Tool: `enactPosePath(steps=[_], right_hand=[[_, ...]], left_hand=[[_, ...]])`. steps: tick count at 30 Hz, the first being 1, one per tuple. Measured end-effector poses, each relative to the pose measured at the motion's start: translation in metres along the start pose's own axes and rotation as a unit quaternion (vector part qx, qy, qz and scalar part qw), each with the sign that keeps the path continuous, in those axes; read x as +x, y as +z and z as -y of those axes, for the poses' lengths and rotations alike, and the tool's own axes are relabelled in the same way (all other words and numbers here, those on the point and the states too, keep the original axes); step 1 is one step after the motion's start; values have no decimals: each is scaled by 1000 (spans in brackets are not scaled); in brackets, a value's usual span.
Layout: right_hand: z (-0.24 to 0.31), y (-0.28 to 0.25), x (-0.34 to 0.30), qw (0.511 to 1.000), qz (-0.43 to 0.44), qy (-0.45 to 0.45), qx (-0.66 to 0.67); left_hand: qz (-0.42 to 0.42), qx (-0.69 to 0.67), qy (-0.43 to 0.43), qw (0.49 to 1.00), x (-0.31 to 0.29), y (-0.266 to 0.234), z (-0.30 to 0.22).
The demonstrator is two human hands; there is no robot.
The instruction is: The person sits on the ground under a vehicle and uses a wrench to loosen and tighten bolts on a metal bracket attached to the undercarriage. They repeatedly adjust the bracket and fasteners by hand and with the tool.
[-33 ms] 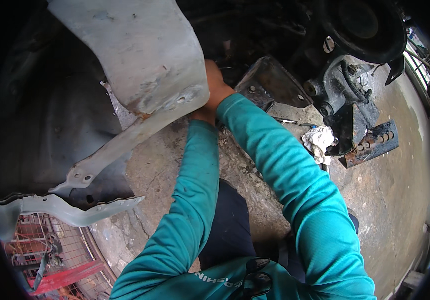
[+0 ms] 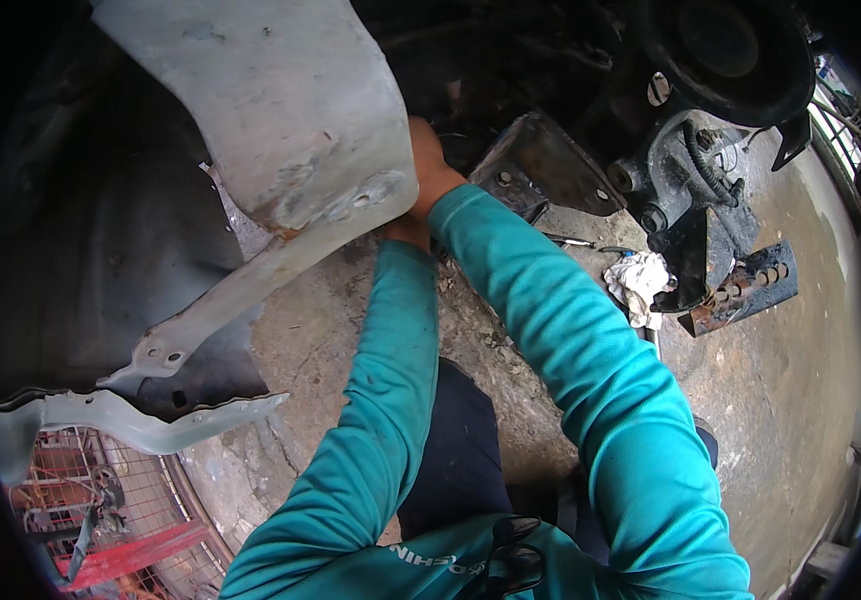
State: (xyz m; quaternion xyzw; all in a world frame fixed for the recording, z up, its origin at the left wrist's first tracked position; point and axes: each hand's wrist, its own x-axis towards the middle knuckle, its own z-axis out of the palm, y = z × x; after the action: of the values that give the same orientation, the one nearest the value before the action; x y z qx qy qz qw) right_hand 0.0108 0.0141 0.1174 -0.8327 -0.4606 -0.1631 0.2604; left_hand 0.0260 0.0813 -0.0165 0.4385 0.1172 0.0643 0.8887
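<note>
Both of my arms reach forward in teal sleeves, under a pale grey bent metal panel (image 2: 300, 110). My right hand (image 2: 432, 172) goes in behind the panel's right edge; the wrist and back of the hand show, but the fingers are hidden. Of my left hand (image 2: 407, 230), only a strip near the wrist appears below the panel's corner. Whatever either hand holds or touches is out of sight in the dark. Right of my right hand stands a dark angled metal bracket (image 2: 550, 165) with bolt holes.
A crumpled white rag (image 2: 638, 285) lies on the concrete floor (image 2: 750, 400) beside a grey metal housing with a hose (image 2: 695, 165). A rusty perforated plate (image 2: 745, 288) is near it. A narrow metal strut (image 2: 220, 300) slants down left toward a red wire-mesh crate (image 2: 130, 500).
My right forearm has shifted very slightly to the left. Nothing else has visibly moved.
</note>
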Motion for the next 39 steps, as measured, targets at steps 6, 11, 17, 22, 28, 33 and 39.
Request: enactPosePath(steps=[6, 11, 17, 22, 28, 33, 39], right_hand=[[0, 2, 21, 994, -2, 106, 21], [-13, 8, 1, 995, -62, -42, 64], [-12, -17, -35, 974, -81, -187, 94], [-19, -36, -69, 962, -91, -244, 85], [-26, -47, -97, 965, -26, -246, 91], [-20, -31, -88, 977, -26, -211, 33], [-14, -5, -83, 982, -58, -180, 10]], left_hand=[[5, -6, -8, 1000, 2, 8, 3], [4, -11, -16, 1000, 3, 7, 4], [-9, -12, -23, 1000, -4, 5, -6], [-13, -20, -49, 999, -14, 16, -8], [-9, -26, -43, 999, -12, 10, -9], [0, -23, -46, 999, -8, 17, -11], [-1, -24, -50, 998, -10, 18, -12]])
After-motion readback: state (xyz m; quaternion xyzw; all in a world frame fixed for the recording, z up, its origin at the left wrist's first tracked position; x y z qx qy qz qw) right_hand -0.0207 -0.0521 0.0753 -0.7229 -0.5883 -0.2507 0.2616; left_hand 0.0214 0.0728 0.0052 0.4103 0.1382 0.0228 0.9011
